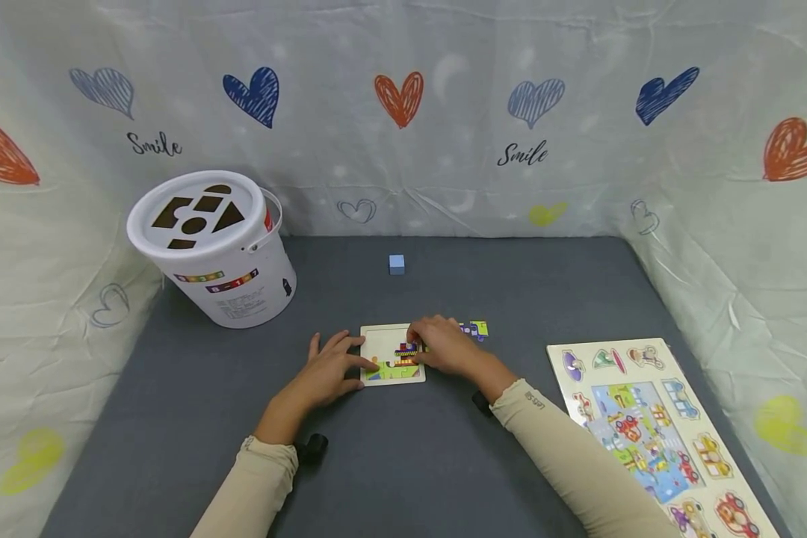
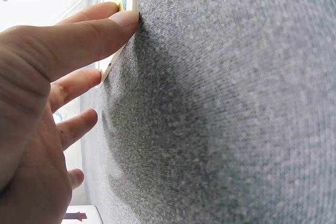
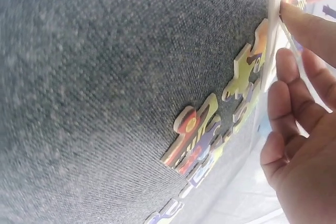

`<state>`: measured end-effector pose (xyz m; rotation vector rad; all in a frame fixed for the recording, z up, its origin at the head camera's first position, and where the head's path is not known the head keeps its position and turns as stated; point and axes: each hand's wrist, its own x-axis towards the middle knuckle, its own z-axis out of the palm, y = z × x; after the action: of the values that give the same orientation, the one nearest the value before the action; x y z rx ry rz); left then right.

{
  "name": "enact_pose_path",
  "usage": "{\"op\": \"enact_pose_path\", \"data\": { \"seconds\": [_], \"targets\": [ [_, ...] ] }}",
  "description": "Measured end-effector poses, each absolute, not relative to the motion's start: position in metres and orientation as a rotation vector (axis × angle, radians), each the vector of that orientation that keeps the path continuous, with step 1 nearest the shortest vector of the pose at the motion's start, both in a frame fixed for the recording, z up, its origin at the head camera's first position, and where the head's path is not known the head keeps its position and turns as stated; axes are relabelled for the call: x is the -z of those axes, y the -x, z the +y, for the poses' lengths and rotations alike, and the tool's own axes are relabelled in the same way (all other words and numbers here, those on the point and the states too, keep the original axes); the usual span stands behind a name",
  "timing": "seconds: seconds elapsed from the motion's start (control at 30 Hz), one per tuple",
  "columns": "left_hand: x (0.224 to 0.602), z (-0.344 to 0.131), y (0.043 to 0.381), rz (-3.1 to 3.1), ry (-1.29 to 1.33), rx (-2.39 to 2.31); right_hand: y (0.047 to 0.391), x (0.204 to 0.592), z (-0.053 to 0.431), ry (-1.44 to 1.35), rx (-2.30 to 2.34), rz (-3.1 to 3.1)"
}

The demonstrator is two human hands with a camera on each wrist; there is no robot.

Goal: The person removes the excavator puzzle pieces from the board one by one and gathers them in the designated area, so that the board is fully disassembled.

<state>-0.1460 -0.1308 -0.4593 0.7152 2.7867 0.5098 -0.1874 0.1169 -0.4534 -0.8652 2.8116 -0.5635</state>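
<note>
A small wooden puzzle board (image 1: 383,342) lies on the dark table, with joined green pieces (image 1: 383,371) along its bottom. My left hand (image 1: 326,371) spreads its fingers at the board's left side. Its thumb rests on the near corner, and its index fingertip touches the pieces. Over the right side of the board, my right hand (image 1: 447,347) pinches a thin puzzle piece (image 3: 289,34), seen nearly edge-on in the right wrist view. Next to the purple and orange pieces (image 1: 405,353), its fingertips reach the picture. Loose puzzle pieces (image 3: 197,137) lie just right of the board, partly hidden by this hand.
A white bucket (image 1: 242,291) with shape holes in its lid stands at the back left. One blue cube (image 1: 397,264) sits beyond the board. At the right, a larger picture puzzle board (image 1: 578,418) lies partly behind my right sleeve. A printed cloth (image 1: 457,194) surrounds the table.
</note>
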Motion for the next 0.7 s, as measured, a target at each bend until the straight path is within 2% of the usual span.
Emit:
{"op": "enact_pose_path", "data": {
  "seconds": [0.4,0.7],
  "targets": [
    [0.461,-0.130,0.145,2.803,-0.719,-0.497,0.191,0.448,0.128,0.737,0.846,2.694],
    [0.461,-0.130,0.146,2.793,-0.713,-0.494,0.200,0.436,0.180,0.598,0.908,2.639]
  ]
}}
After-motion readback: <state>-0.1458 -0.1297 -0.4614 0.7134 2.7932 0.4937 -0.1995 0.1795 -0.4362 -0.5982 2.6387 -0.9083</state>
